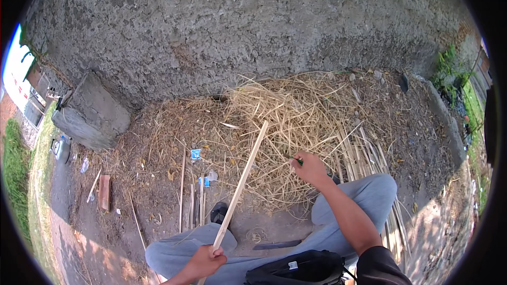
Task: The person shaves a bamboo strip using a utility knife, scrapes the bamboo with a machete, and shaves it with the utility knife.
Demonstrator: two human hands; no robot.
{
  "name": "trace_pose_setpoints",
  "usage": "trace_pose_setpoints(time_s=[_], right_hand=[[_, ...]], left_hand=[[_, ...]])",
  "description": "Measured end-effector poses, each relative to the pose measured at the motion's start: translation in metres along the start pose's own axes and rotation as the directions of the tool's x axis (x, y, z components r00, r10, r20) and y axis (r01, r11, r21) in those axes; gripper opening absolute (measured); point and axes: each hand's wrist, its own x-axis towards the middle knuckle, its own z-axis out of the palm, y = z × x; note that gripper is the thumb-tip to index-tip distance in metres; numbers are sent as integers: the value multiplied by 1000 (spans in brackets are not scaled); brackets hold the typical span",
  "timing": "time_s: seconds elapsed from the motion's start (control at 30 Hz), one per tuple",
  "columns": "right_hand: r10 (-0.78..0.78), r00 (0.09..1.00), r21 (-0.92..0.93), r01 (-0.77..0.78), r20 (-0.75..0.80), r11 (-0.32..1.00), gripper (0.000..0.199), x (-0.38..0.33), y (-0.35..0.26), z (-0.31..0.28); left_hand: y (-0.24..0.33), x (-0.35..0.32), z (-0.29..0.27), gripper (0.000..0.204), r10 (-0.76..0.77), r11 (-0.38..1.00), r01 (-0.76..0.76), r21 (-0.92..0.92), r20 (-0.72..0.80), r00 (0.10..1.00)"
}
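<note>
My left hand is closed round the lower part of a long pale bamboo strip. From there the strip slants up and away to the right, its far end over a heap of shavings. In my right hand, held above the near right side of the heap, is a small green-handled knife. Its short dark tip points left and is hard to make out. Knife and strip are apart.
A rough wall rises behind the heap. More bamboo strips lie beside my right leg, others at left. A concrete block, a wooden piece and blue wrappers lie leftward. A black bag rests on my lap.
</note>
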Motion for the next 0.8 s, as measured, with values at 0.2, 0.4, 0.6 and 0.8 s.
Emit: trace_pose_setpoints(time_s=[0.2, 0.4, 0.6, 0.8], right_hand=[[-156, 954, 354, 242, -256, 903, 27, -20, -28, -62], [-156, 982, 711, 185, -106, 678, 14, -28, -23, -79], [145, 972, 900, -225, 183, 372, 16, -28, -20, -49], [76, 993, 862, -117, 91, 494, 14, -32, -5, -28]], left_hand=[[61, 43, 8, 39, 53, 980, -41, -195, 57, 997], [77, 74, 8, 44, 249, 968, -250, -30, -9, 968], [105, 87, 24, 37, 253, 967, -248, 55, -113, 961], [86, 101, 40, 35, 208, 978, -208, 14, -125, 970]])
